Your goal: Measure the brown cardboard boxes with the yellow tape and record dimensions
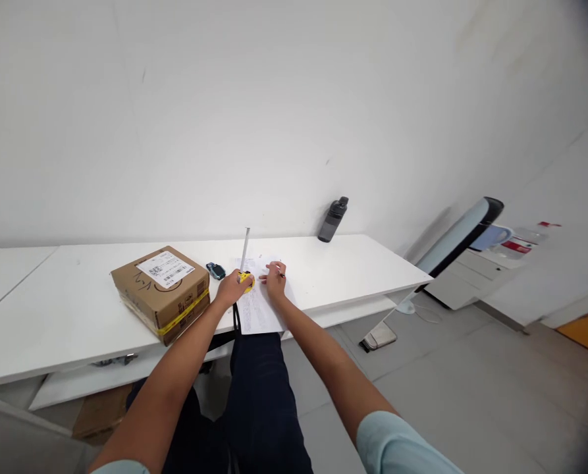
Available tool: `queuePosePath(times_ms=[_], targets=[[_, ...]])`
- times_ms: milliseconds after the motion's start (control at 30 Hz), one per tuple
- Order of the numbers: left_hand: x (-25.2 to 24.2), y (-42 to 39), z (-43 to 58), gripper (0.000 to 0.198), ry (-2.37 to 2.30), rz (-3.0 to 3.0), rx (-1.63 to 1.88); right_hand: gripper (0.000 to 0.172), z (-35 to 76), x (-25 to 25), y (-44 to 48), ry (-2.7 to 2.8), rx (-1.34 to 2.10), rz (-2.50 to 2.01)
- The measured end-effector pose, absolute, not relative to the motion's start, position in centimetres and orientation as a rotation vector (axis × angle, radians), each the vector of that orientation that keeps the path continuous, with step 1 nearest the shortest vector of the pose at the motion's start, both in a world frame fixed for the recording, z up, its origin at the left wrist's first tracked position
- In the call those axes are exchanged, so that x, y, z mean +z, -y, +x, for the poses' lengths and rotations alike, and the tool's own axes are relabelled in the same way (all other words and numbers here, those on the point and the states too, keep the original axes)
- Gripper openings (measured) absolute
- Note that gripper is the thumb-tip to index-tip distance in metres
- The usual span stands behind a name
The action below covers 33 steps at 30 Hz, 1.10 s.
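My left hand [230,288] is closed around a yellow tape measure [247,283], whose pale blade [245,249] sticks out toward the wall. Beneath both hands lies a sheet of paper [263,317] covered in handwriting. My right hand [274,283] rests over the paper's right side, fingers bent around a thin pen [282,275] with a dark end; most of the pen is hidden. Just left of the tape measure is a small dark device with a round face, perhaps a watch [216,270].
A taped cardboard box [160,289] with a shipping label sits left on the white table [343,276]. A dark bottle [333,219] stands near the wall. Beyond the table's right end are a light-blue and black upright object [456,234], a white cabinet [471,276] and a plastic bottle [521,243].
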State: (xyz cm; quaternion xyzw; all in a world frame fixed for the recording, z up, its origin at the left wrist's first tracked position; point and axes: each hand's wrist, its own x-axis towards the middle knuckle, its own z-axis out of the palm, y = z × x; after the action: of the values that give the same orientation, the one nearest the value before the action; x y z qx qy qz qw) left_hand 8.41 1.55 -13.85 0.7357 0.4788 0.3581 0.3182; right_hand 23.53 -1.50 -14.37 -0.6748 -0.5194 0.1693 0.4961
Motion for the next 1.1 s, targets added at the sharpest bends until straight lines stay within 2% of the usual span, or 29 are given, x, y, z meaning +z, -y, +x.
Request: queuePosePath(times_ms=[100,233,567,1100], targets=[[-13.9,-1.4,8.4,0.037,-1.272,1.977,0.894,0.051,24.7,-13.9,0.5,1.184,0.552,-1.578],[-14.1,-1.5,8.3,0.037,-1.285,2.011,0.859,0.05,26.5,-12.8,-2.9,1.206,0.686,-1.486],[-14.8,-2.2,7.9,0.043,-1.165,1.879,0.772,0.041,28.0,-16.0,-5.3,1.244,0.624,-1.413],[-15.1,-2.4,8.2,0.043,-1.119,1.888,0.82,0.037,28.2,-15.8,-5.7,1.26,0.649,-1.424]])
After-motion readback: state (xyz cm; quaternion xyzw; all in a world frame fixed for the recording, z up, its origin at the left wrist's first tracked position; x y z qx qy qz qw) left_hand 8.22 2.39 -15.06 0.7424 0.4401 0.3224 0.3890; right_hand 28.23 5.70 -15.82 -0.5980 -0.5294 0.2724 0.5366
